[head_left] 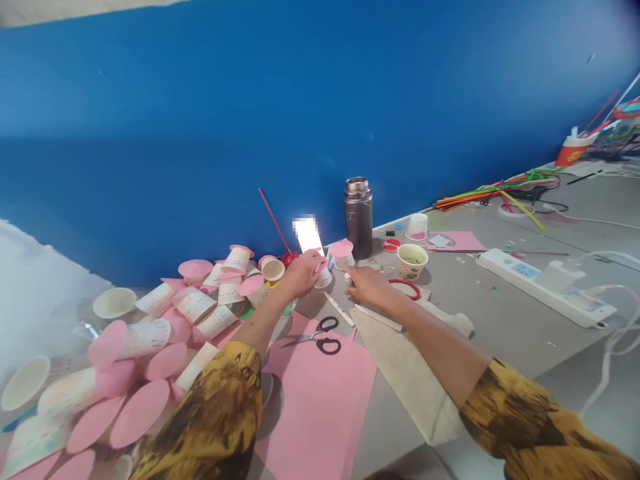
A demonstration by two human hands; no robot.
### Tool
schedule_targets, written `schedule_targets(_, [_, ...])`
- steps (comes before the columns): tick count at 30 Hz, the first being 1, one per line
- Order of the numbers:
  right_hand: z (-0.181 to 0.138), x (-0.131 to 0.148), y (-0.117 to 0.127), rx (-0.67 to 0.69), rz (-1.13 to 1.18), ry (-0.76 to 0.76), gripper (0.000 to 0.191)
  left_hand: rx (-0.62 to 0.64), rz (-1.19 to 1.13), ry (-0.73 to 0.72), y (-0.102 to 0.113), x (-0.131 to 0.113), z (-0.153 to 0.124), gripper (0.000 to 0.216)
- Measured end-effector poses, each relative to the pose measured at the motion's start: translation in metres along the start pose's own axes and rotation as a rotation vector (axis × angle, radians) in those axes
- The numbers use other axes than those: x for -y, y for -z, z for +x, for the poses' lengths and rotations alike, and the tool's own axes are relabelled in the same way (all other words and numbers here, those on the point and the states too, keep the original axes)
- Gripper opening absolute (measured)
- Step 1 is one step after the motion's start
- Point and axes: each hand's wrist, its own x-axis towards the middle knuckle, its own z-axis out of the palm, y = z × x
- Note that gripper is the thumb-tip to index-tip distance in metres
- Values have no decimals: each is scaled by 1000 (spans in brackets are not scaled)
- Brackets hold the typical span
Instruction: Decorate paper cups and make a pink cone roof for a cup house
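My left hand (pixel 301 273) reaches forward and is closed round a small paper cup (pixel 324 277) that stands in front of a lit phone (pixel 308 235) leaning on the blue wall. My right hand (pixel 367 285) rests on the grey table (pixel 500 320) just right of that cup, fingers curled over something small and white that I cannot make out. A pink-lidded cup (pixel 343 253) stands just behind both hands. Black-handled scissors (pixel 320 337) lie on pink paper (pixel 320 407) below my left hand.
A heap of pink-capped paper cups (pixel 150 347) fills the left side. A dark metal flask (pixel 358 217), a patterned cup (pixel 412 261), a red ring (pixel 407 288), a white power strip (pixel 545 287) and coloured sticks (pixel 495 187) lie to the right.
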Motion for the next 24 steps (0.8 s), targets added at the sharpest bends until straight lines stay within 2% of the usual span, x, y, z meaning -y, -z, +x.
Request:
schedule_targets(6, [0,-2,-2,-9,8,5,45,22,10,-30,3,1,3,49])
schedule_targets(12, [0,-3,-4,-10,16,8,43,26,-19,-20,5,0,2,47])
schedule_targets(17, [-2,-4,-4,-15,21,22,45,-1,-59,40,10,3,-1,48])
schedule_targets(24, [0,-4,-6,-13,12,25,43,-27,-88,202,29,24,-1,45])
